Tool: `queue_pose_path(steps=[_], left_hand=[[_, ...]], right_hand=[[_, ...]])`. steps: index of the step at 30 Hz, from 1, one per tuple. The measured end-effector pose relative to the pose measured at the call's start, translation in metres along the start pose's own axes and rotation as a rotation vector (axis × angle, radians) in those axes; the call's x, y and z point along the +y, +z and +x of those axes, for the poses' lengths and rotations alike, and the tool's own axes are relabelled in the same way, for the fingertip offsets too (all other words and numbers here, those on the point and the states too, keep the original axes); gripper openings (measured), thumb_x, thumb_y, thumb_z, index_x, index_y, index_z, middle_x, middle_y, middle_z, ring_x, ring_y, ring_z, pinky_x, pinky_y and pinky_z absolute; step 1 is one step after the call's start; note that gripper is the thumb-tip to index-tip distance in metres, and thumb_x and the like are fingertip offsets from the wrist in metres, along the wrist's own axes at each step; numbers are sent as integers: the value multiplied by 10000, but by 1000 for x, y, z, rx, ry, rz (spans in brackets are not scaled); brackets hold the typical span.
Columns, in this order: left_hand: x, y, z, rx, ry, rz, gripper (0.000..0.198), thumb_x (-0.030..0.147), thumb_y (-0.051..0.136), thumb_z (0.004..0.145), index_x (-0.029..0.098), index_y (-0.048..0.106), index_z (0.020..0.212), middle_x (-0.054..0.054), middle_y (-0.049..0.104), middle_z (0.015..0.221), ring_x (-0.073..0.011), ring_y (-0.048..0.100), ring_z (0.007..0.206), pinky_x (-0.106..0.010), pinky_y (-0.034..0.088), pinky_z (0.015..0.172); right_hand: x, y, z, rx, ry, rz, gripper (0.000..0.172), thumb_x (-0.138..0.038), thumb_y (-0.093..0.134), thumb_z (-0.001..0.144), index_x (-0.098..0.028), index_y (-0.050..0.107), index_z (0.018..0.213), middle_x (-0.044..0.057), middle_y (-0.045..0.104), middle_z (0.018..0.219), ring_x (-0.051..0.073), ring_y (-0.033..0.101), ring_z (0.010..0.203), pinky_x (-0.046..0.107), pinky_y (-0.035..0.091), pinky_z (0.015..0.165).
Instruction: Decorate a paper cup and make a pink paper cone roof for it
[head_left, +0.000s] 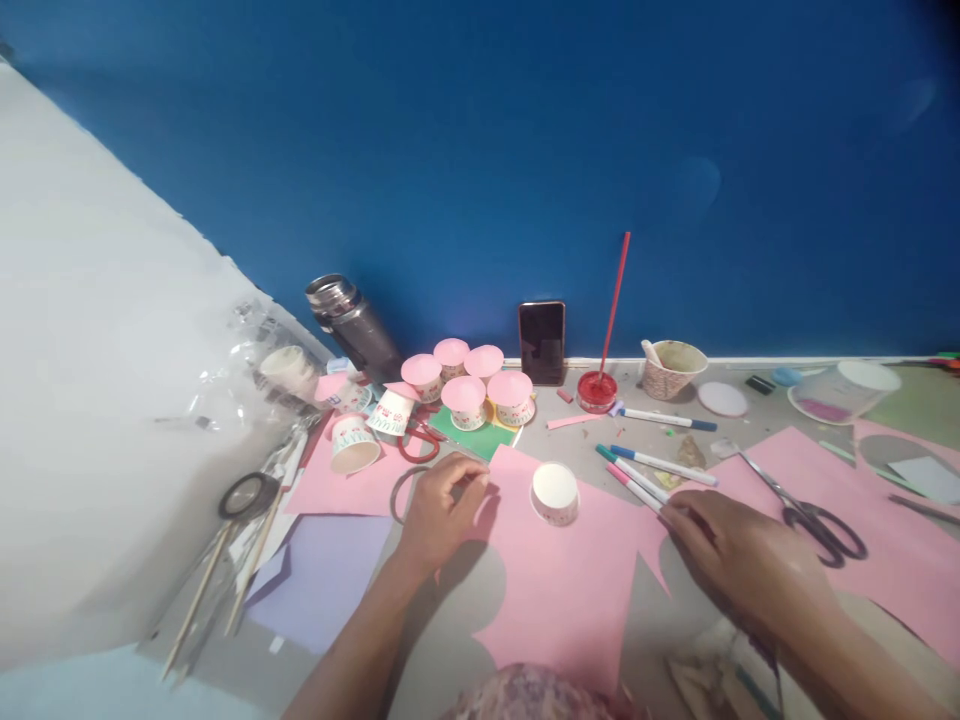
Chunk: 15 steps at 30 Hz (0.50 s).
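Note:
An upside-down paper cup [556,494] stands on a cut sheet of pink paper [559,590] in front of me. Left of it, my left hand [448,505] hovers near the paper's edge, fingers loosely curled, and nothing shows in it. My right hand [739,545] is at the ends of a pink-capped felt-tip pen [634,485] and a green-capped one, its fingers bent around them; the fingertips are partly hidden. A blue-capped pen [664,465] lies just beyond. Several decorated cups with pink paper discs [463,395] are grouped behind.
Scissors [821,525] lie on pink paper at right. A phone [542,342] leans on the blue wall, beside a red stick in a round base [597,391] and a cup [674,369]. At left are a flask [352,325], black tape [248,495] and wooden sticks [196,600].

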<state>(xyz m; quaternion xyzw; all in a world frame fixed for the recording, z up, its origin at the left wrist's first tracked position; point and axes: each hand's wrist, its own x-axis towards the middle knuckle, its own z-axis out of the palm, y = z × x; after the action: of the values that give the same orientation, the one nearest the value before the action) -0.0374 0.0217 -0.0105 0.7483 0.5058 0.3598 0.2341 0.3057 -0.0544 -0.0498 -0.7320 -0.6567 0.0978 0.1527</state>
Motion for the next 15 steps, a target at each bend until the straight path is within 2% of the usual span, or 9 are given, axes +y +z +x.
queue_pose_path(steps=[7,11,15], left_hand=[[13,1,-8,59,56,-168,251,225,565,1003,205,655,769,2,658,739,-143,608,693,-283,460,655],[19,17,-22,-3,92,-386,364,219,464,1050,205,579,705,1,620,701,-149,606,680,-301,455,647],[14,37,-31,-30,116,-477,399,238,451,1059,205,525,668,6,565,641,-145,574,621,-307,437,611]], right_hand=[[-1,-7,5,39,61,-73,291,-417,509,985,-276,757,934,10,809,926,233,735,776,306,361,601],[-1,-15,10,45,128,-87,240,-368,549,971,-264,765,956,19,798,968,222,720,801,305,350,616],[0,-19,11,41,145,-117,223,-346,573,958,-243,770,981,49,788,1010,230,714,871,309,340,621]])
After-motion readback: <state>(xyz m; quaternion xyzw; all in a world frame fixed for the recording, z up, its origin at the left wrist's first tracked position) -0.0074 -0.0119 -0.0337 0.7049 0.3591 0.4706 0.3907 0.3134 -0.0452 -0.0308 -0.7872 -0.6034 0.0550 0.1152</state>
